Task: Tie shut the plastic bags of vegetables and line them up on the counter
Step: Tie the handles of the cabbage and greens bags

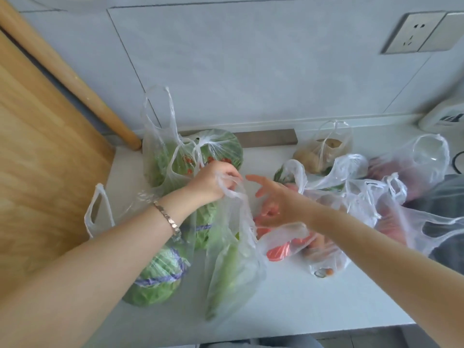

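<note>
**While the left hand (pixel 216 180) grips the green-veg bag (pixel 231 267), the right hand (pixel 273 204) is spread wide**

As far as we can tell, the left hand has its fingers curled round the bunched top of the green-veg bag. The top is held up, while the bottom with the long green veg lies on the counter (pixel 301 302), near the front edge, about the middle. There's a bracelet (pixel 167 217) on that wrist. The right hand sits just right of the bunched top, fingers spread and relaxed, holding nothing. We can't tell if a fingertip brushes the plastic.

Under the left forearm, near left, we've got a cabbage bag (pixel 155 280) with a loose handle sticking up. Behind the left hand, far side by the wall, sits a tied bag (pixel 216 149) with something leafy green in it, knot on top. A taller open bag (pixel 158 136) stands just left of it. Under the right hand is the carrot bag (pixel 301 244), open, with orange stuff inside. Farther back is a potato bag (pixel 319 151), handles up. Off to the right there's a heap of open bags with reddish things (pixel 411 167), too blurry for us to name.

A wooden board (pixel 37 146) leans at the left with a rolling pin (pixel 75 79) behind it, and a wall socket (pixel 414 31) sits up at the far right.
</note>
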`<state>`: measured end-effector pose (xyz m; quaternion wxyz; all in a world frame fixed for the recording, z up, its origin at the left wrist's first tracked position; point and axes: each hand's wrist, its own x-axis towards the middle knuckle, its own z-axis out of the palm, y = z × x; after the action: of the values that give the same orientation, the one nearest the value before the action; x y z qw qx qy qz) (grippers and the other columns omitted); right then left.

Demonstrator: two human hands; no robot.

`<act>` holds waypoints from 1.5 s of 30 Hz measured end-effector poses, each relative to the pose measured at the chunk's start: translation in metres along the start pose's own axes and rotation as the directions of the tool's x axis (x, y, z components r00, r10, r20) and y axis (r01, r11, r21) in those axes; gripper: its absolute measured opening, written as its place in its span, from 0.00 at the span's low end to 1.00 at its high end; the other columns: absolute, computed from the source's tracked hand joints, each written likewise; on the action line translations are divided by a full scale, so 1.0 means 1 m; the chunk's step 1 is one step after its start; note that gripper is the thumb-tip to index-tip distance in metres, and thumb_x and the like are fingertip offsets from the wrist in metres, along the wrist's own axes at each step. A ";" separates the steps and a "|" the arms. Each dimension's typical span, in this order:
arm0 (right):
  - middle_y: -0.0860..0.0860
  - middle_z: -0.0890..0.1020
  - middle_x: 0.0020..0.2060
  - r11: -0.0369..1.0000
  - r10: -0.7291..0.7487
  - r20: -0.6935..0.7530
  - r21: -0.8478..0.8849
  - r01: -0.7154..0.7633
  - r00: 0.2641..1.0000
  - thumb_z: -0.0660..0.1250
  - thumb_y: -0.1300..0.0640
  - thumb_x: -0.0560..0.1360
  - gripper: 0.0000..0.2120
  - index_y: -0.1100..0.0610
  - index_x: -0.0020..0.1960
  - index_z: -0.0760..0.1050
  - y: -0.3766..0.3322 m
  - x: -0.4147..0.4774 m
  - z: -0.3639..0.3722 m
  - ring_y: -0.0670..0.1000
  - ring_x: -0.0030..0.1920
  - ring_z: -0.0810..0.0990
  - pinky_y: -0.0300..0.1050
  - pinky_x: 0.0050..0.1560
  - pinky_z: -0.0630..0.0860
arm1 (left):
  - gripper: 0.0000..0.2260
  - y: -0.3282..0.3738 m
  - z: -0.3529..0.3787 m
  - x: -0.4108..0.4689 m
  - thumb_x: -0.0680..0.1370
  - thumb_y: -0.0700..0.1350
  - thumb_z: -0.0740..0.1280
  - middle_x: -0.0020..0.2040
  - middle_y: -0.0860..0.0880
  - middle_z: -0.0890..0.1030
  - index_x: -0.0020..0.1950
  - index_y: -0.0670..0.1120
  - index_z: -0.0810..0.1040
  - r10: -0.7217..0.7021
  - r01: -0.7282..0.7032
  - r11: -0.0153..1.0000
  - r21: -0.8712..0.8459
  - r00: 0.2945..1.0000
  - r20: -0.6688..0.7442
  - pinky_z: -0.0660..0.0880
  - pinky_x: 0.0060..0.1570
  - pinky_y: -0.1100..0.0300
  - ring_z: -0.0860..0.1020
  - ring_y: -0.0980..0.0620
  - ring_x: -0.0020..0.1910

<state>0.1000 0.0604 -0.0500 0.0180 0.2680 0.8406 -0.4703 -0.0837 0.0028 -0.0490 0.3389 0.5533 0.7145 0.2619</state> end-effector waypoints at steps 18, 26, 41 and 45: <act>0.49 0.72 0.26 0.820 0.333 -0.317 0.562 -0.107 0.888 0.57 0.60 0.72 0.13 0.55 0.28 0.68 -0.002 0.007 0.000 0.48 0.29 0.68 0.40 0.33 0.65 | 0.42 0.029 0.087 -0.096 0.64 0.61 0.73 0.64 0.47 0.64 0.70 0.45 0.60 0.073 0.003 0.926 0.378 0.979 -0.188 0.58 0.62 0.60 0.63 0.49 0.63; 0.51 0.69 0.28 0.919 0.255 -0.219 0.356 -0.167 0.942 0.68 0.52 0.72 0.12 0.58 0.35 0.71 -0.004 -0.022 -0.011 0.49 0.29 0.67 0.41 0.32 0.63 | 0.12 0.015 0.057 -0.097 0.79 0.43 0.60 0.45 0.39 0.77 0.45 0.35 0.77 -0.246 0.244 0.969 -0.039 0.930 -0.274 0.65 0.46 0.57 0.74 0.46 0.47; 0.43 0.81 0.39 0.839 0.066 -0.364 0.525 0.146 0.929 0.50 0.64 0.75 0.18 0.59 0.40 0.78 -0.036 -0.040 -0.024 0.40 0.45 0.78 0.24 0.52 0.70 | 0.12 0.021 0.080 -0.102 0.79 0.43 0.59 0.52 0.46 0.78 0.37 0.48 0.74 -0.323 0.126 0.833 -0.539 0.901 -0.288 0.66 0.55 0.72 0.75 0.52 0.53; 0.48 0.58 0.16 0.368 0.052 -0.162 0.921 0.132 0.985 0.49 0.63 0.68 0.19 0.54 0.20 0.65 -0.034 -0.039 -0.013 0.50 0.20 0.61 0.50 0.37 0.78 | 0.16 0.002 0.054 -0.109 0.81 0.44 0.53 0.22 0.49 0.74 0.34 0.45 0.67 -0.578 -0.048 0.355 -0.934 0.774 -0.259 0.75 0.33 0.61 0.75 0.54 0.23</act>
<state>0.1206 0.0395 -0.0052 -0.2162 0.2489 0.4355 -0.8377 -0.0230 -0.1026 -0.0606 0.3992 0.0443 0.6020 0.6901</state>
